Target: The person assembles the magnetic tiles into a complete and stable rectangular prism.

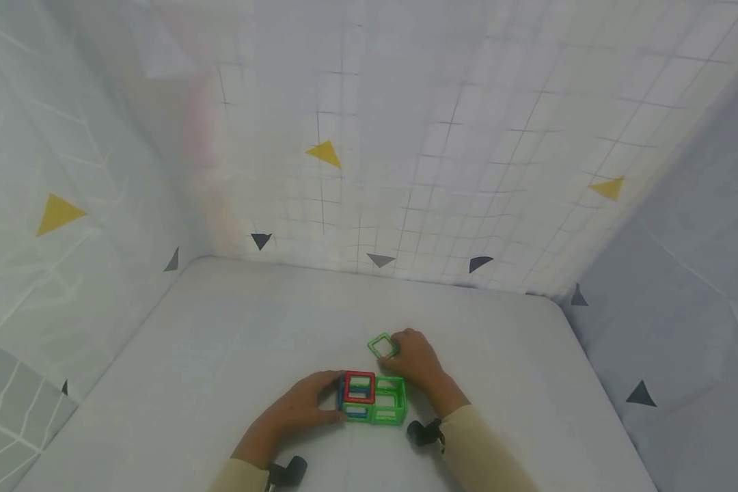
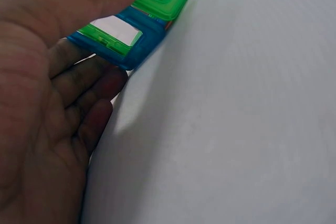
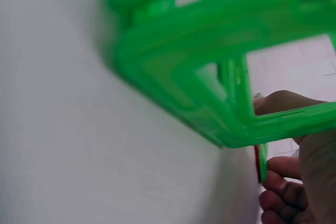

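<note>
A build of see-through square frame tiles sits on the white table. It has a red tile [image 1: 359, 374] on top at its left half, blue tiles [image 2: 149, 35] on its left side and green tiles [image 1: 404, 395] at its right. My left hand [image 1: 298, 406] grips the build's left end, thumb on the near side and fingers on the far side. Just behind the build, my right hand [image 1: 415, 359] pinches a loose green square tile [image 1: 374, 339] by its right corner. In the right wrist view the build's green wall [image 3: 184, 87] partly hides that hand.
The white table [image 1: 221, 328] spreads around the build, with its back edge against a white grid-lined sheet [image 1: 393, 191]. Grey-white sheets [image 1: 701, 273] rise at both sides. Yellow and dark triangles mark the sheets. A small black camera [image 1: 427, 432] is strapped to each wrist.
</note>
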Available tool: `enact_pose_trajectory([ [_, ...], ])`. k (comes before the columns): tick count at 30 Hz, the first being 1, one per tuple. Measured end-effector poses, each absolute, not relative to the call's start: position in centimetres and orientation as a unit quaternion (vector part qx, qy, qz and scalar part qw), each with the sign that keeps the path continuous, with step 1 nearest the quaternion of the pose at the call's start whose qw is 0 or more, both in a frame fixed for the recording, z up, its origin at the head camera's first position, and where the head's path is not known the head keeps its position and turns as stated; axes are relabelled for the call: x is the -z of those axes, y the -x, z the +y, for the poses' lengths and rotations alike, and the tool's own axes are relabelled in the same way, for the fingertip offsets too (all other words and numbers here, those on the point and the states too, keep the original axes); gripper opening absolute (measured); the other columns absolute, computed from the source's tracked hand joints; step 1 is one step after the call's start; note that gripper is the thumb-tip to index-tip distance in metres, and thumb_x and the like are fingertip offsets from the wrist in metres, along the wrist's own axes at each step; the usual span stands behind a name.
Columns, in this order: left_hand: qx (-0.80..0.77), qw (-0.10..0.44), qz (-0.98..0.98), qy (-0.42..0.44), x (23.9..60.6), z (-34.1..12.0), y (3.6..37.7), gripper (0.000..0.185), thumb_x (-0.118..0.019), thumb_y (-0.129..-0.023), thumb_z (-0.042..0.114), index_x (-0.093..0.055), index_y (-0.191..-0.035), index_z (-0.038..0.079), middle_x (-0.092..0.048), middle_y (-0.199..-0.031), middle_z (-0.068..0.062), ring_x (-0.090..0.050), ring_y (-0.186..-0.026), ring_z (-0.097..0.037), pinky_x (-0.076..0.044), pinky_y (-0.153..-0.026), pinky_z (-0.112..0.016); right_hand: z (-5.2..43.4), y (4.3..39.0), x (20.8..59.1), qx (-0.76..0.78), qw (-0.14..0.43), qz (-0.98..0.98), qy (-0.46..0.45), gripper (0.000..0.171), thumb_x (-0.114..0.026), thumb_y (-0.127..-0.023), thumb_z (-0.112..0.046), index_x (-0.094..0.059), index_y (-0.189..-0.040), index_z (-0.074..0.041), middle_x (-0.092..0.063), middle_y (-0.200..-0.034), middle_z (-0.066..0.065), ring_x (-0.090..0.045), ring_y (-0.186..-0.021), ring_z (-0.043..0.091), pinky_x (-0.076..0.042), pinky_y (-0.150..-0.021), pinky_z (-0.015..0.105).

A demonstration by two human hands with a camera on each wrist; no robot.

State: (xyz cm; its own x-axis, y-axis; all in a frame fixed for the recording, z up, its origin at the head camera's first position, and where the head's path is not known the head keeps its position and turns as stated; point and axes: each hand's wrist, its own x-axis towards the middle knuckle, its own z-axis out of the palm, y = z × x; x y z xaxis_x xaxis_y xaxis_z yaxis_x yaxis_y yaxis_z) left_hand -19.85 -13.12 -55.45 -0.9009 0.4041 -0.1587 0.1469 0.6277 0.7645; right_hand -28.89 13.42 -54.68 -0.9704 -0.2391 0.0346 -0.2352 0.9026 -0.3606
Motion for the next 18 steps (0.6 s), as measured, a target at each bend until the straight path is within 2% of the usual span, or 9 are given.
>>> enact_pose_trajectory([
  [9, -0.407, 0.16, 0.886, -0.152, 55.0, -13.0, 19.6, 0.087, -0.081, -0.075, 0.053, -0.046, -0.149, 0.022, -0.048, -0.152, -0.002, -0.038, -0.144, -0.031, -0.032, -0.117, -0.057, 14.0, 28.7, 54.2, 0.22, 0.055, 0.97, 0.091, 0.057, -0.083, -0.073, -0.032, -0.067, -0.12, -0.003, -0.06, -0.098, 0.003, -0.054, -0.088, 0.018, -0.054, -0.09, 0.041],
  [14, -0.402, 0.154, 0.889, -0.156, 55.0, -13.0, 19.5, 0.087, -0.081, -0.075, 0.053, -0.046, -0.149, 0.022, -0.048, -0.151, -0.001, -0.039, -0.144, -0.029, -0.033, -0.117, -0.056, 14.7, 28.5, 54.3, 0.235, 0.055, 0.966, 0.089, 0.058, -0.085, -0.07, -0.03, -0.067, -0.118, -0.003, -0.059, -0.096, 0.002, -0.053, -0.086, 0.018, -0.054, -0.088, 0.041],
  [18, -0.404, 0.153, 0.889, -0.156, 55.1, -13.0, 19.5, 0.086, -0.081, -0.076, 0.052, -0.046, -0.149, 0.022, -0.048, -0.151, -0.001, -0.039, -0.144, -0.03, -0.033, -0.117, -0.056, 15.4, 28.1, 54.5, 0.242, 0.047, 0.965, 0.09, 0.059, -0.086, -0.07, -0.031, -0.067, -0.118, -0.004, -0.062, -0.1, 0.003, -0.055, -0.088, 0.017, -0.054, -0.088, 0.041],
])
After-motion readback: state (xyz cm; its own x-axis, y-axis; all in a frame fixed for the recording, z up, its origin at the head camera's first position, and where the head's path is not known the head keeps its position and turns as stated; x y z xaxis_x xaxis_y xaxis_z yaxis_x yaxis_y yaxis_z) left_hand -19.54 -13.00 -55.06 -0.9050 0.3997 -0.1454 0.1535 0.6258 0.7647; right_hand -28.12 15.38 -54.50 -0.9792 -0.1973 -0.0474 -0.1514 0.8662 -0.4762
